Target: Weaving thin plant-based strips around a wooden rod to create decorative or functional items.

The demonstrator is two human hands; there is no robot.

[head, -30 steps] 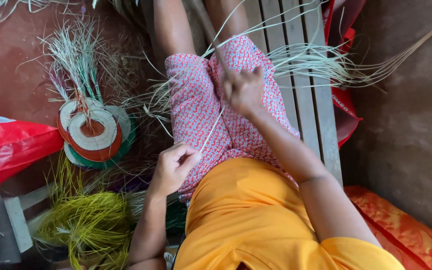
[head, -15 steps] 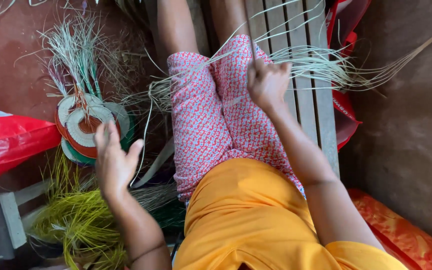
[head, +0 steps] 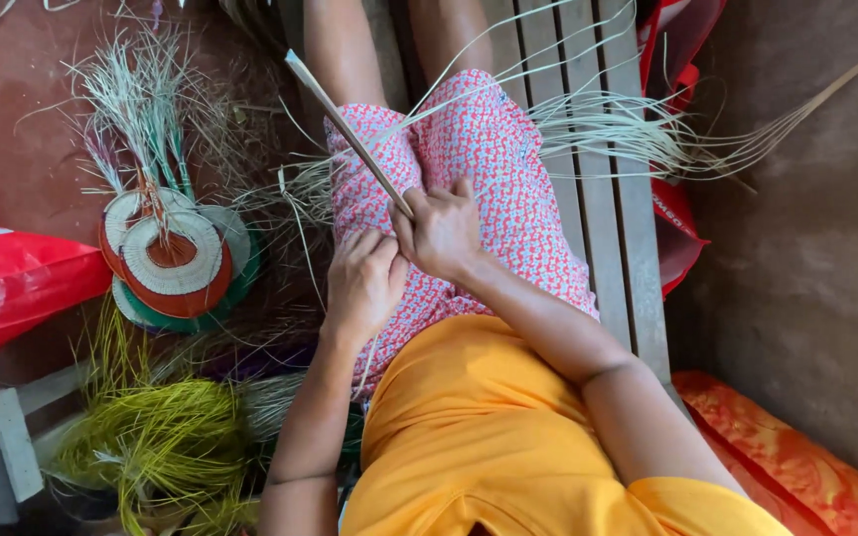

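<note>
Right hand (head: 441, 233) clasping strip (head: 348, 132), lower end hidden

Woven discs (head: 176, 260) lie beside green fibres (head: 166, 447).

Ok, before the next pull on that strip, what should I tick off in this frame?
1. Right hand gripping the flat strip: ok, fingers closed around its lower end.
2. Left hand next to the right, on the lap: ok; what it pinches: cannot tell.
3. Strip's free end unobstructed: ok, it points up-left over the thigh.
4. Loose pale fibres lying on the bench: ok.
5. Woven discs away from both hands: ok.
</note>
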